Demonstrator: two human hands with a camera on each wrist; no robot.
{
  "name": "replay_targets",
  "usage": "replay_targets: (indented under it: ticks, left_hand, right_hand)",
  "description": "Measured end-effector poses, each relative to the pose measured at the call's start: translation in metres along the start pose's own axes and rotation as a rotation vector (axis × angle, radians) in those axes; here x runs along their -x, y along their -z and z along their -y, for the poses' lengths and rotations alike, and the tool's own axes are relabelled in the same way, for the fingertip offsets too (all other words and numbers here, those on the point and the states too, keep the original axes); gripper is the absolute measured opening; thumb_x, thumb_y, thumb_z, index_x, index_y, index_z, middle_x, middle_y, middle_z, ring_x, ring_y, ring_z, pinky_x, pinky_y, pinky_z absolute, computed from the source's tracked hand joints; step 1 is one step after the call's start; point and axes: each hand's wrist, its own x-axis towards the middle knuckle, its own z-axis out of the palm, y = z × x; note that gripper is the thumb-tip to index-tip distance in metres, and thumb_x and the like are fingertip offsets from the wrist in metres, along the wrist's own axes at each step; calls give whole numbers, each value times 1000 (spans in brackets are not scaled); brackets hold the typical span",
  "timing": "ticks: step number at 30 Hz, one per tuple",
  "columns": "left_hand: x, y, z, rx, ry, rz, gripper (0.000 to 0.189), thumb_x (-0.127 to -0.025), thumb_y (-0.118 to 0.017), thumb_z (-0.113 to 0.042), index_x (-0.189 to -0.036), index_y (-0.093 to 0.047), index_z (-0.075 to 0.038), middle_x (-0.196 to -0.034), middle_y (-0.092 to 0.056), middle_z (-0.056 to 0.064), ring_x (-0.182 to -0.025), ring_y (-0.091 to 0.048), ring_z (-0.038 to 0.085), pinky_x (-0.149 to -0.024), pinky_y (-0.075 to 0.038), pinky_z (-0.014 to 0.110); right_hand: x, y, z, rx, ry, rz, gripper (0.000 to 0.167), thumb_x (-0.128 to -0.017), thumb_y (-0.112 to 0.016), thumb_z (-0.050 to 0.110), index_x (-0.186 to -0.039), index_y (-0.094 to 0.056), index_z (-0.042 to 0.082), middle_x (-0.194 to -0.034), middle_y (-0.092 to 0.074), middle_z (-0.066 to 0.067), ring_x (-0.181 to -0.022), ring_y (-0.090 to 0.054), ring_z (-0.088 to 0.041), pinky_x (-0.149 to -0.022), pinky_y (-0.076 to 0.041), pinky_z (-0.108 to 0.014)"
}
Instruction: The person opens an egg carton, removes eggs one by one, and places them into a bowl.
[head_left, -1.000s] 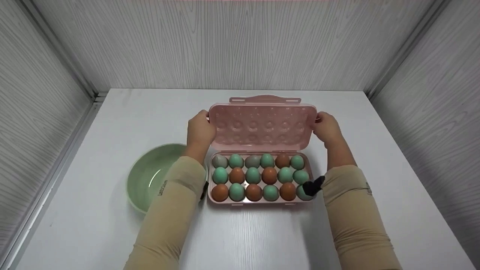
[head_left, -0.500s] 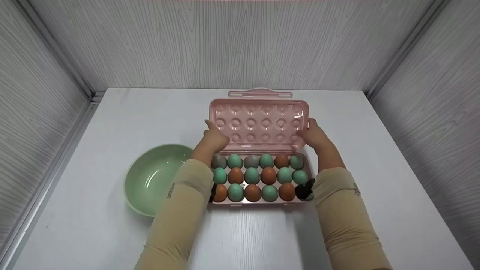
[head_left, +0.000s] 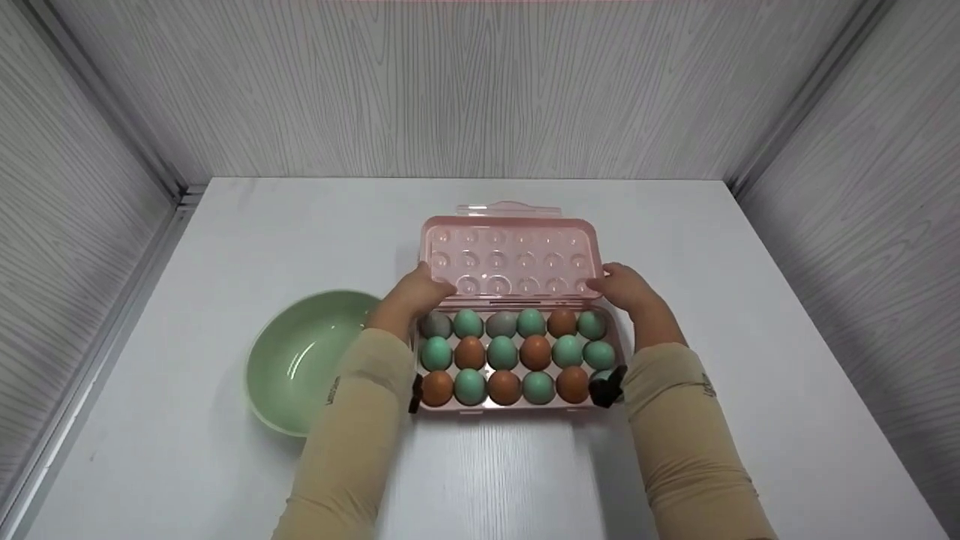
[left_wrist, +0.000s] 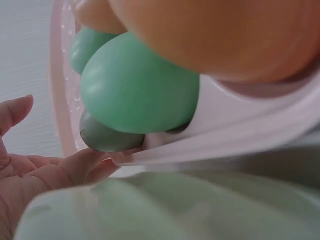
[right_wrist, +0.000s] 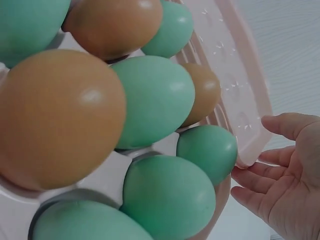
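Note:
The pink plastic egg carton [head_left: 517, 407] lies on the table, filled with several rows of green, brown and greyish eggs [head_left: 470, 386]. Its translucent dimpled lid [head_left: 510, 259] leans back on the far side. At the lid's left hinge corner is my left hand [head_left: 412, 294]; in the left wrist view its fingers [left_wrist: 75, 167] stretch to the carton's edge behind a grey egg [left_wrist: 107, 132], thumb standing away from it. My right hand [head_left: 630, 289] is at the lid's right side, fingers [right_wrist: 255, 180] extended to the lower corner and thumb tip right at the lid's edge.
A light green bowl [head_left: 292, 375] stands left of the carton, partly covered by the left sleeve [head_left: 356, 420]. Grey wood-grain walls [head_left: 480, 90] enclose the white table [head_left: 750, 360] at the back and sides. Dark straps [head_left: 607, 386] hang by both sleeve cuffs.
The lid has swung from nearly upright to lying farther back. Both hands have slid from its upper sides toward the hinge corners, fingers loosening from their earlier hold.

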Motion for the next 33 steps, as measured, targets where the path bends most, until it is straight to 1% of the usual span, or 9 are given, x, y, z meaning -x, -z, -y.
replay_targets:
  ticks: [4,7,10,13,16,19,25,28,33]
  left_hand:
    - [3,-1,0,-50,22,-2,71,-90,-51,-32,-147,-13,-13,-152,-14,6,-138,-13,24,-111,-11,42]
    - [3,-2,0,-66,21,4,70,-89,-52,-32,-147,-16,-14,-151,-18,7,-137,-17,25,-110,-14,42]
    - [2,-2,-1,-111,11,3,69,-89,-52,-32,-146,-19,-14,-150,-22,10,-136,-21,27,-110,-16,44]
    - [1,-1,-4,-147,6,-2,68,-89,-52,-33,-146,-19,-14,-151,-17,11,-137,-15,28,-110,-14,44]
    - [3,1,-10,-167,-10,7,65,-90,-51,-36,-146,-22,-18,-151,-17,10,-138,-14,28,-110,-14,46]
    - [5,2,-18,-219,-45,7,61,-90,-50,-39,-144,-28,-20,-149,-24,7,-137,-19,27,-109,-17,47]
    - [11,4,-34,-336,-128,-30,57,-90,-53,-37,-140,-35,-19,-144,-35,5,-133,-28,26,-107,-24,46]
    - [13,6,-40,-423,-164,-44,56,-89,-54,-35,-140,-36,-17,-143,-37,7,-132,-31,26,-106,-27,46]
    - [18,13,-46,-583,-213,-52,57,-89,-54,-34,-139,-38,-13,-141,-38,11,-131,-33,28,-106,-27,45]
  right_hand:
    - [1,-2,0,78,2,22,59,-93,-46,33,-141,-30,3,-145,-28,-20,-133,-23,-38,-106,-19,-53]
    - [3,-4,1,132,15,36,59,-93,-46,33,-141,-30,2,-144,-30,-20,-132,-25,-38,-106,-20,-53]
    - [4,-5,2,145,39,51,55,-93,-47,31,-138,-35,3,-140,-37,-19,-130,-30,-37,-105,-22,-53]
    - [4,-4,4,154,71,63,50,-92,-49,29,-136,-40,6,-137,-42,-16,-128,-34,-35,-105,-24,-53]
    - [3,-2,8,193,90,54,54,-91,-49,30,-139,-37,9,-140,-38,-15,-131,-31,-35,-105,-22,-54]
    - [2,1,13,247,99,26,60,-91,-49,34,-143,-29,11,-145,-30,-16,-133,-24,-37,-106,-19,-54]
    - [2,5,28,306,168,-17,62,-91,-52,36,-143,-28,11,-146,-27,-17,-134,-21,-36,-106,-19,-53]
    - [3,5,37,335,213,-19,63,-91,-53,34,-143,-28,11,-146,-28,-17,-135,-22,-35,-107,-19,-51]
    - [6,3,50,379,286,-5,61,-91,-54,32,-143,-30,11,-145,-31,-15,-134,-24,-32,-108,-20,-49]
